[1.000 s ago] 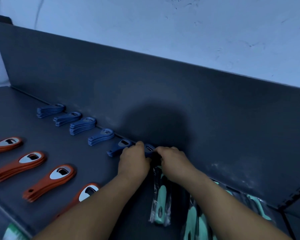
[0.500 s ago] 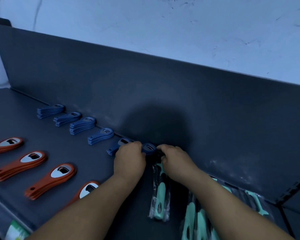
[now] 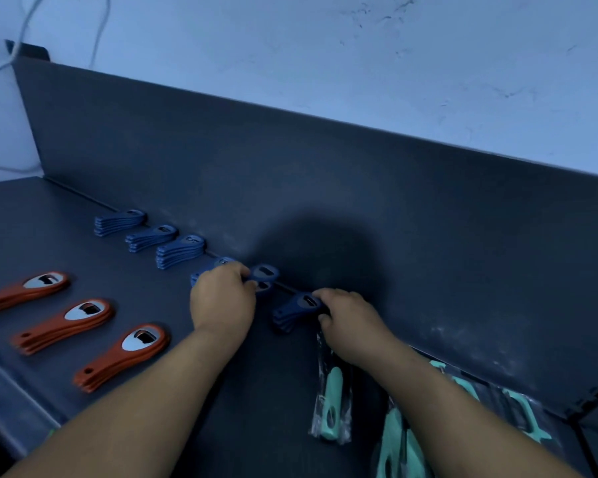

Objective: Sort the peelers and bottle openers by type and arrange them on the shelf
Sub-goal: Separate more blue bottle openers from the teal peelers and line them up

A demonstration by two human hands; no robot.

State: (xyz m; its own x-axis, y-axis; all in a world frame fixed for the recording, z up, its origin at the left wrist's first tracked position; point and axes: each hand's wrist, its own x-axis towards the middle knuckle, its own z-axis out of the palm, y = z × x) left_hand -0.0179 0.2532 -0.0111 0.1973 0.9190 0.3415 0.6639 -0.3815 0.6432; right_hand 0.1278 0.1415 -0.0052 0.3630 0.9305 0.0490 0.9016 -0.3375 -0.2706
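Note:
Blue bottle openers lie in small stacks (image 3: 180, 251) in a row along the shelf's back panel (image 3: 325, 201). My left hand (image 3: 221, 300) grips one blue stack (image 3: 265, 274), lifted slightly above another opener. My right hand (image 3: 351, 319) holds the head of a separate blue stack (image 3: 296, 310) resting on the shelf. Orange bottle openers (image 3: 88, 322) lie stacked in a second row nearer the front left. Mint-green peelers in clear wrappers (image 3: 332, 398) lie to the right, under my right forearm.
The dark shelf surface (image 3: 49, 219) ends at a front edge at the lower left. More wrapped green peelers (image 3: 522, 412) lie by the back panel at the right. A black frame bar (image 3: 587, 443) borders the shelf's right end. White cables (image 3: 21, 36) hang on the wall.
My hands have moved apart. The blue openers held together between them are now split into two stacks, the right one drawn to the right, the left one raised slightly.

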